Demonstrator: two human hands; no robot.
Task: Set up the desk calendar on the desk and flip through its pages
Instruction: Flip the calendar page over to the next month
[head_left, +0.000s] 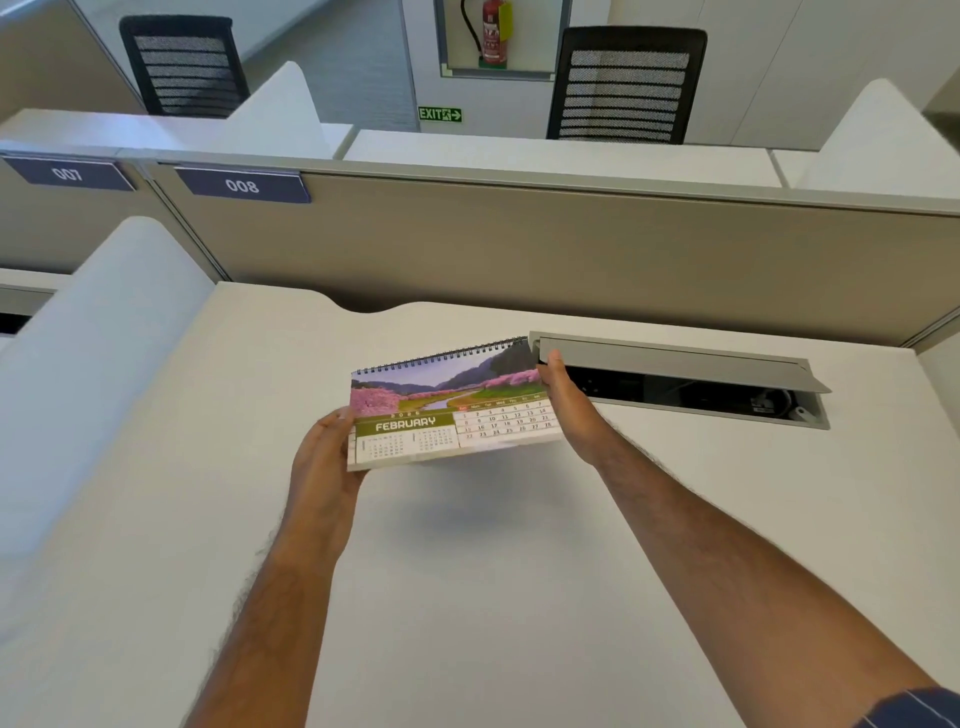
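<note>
A spiral-bound desk calendar (452, 405) shows its February page, with a picture of pink blossom trees above the dates. It hangs above the white desk (467, 571), tilted with its right end higher, and casts a shadow on the desk below. My left hand (324, 467) grips its lower left corner. My right hand (563, 400) holds its right edge, thumb up near the spiral binding. Both forearms reach in from the bottom of the view.
An open grey cable hatch (675, 379) is set in the desk just right of the calendar. A beige partition (519, 244) labelled 008 closes the far side, a white divider (88, 353) the left. Black mesh chairs (626, 83) stand beyond.
</note>
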